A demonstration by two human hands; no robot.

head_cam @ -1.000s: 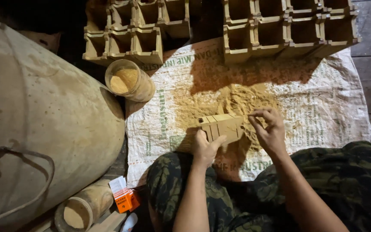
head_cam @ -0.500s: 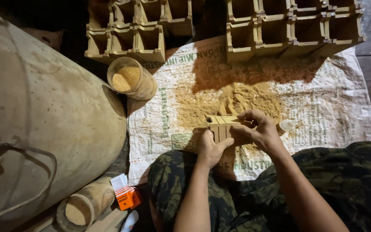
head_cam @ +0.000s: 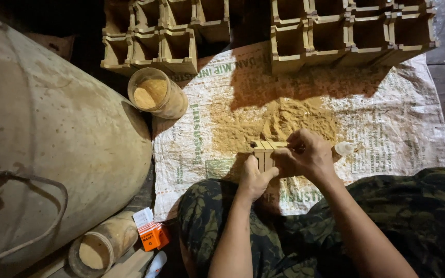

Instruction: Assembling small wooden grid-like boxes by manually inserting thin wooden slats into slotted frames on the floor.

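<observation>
A small wooden box (head_cam: 262,153) made of thin slats rests over a pile of sawdust (head_cam: 279,123) on a white woven sack (head_cam: 387,128). My left hand (head_cam: 253,177) grips the box from below. My right hand (head_cam: 307,154) is closed over its right end, fingers curled on top. A small white bottle (head_cam: 345,148) lies on the sack just right of my right hand. My legs in camouflage trousers (head_cam: 423,221) fill the lower part of the view.
Two stacks of open-topped wooden boxes (head_cam: 166,36) (head_cam: 351,31) stand at the far edge of the sack. A clear cup of sawdust (head_cam: 155,92) sits left of it. A large dusty drum (head_cam: 47,134) fills the left. A second jar (head_cam: 101,247) and an orange packet (head_cam: 153,234) lie at the lower left.
Both hands have drawn closer together on the wooden box, and my right hand has shifted from its far end onto its top right.
</observation>
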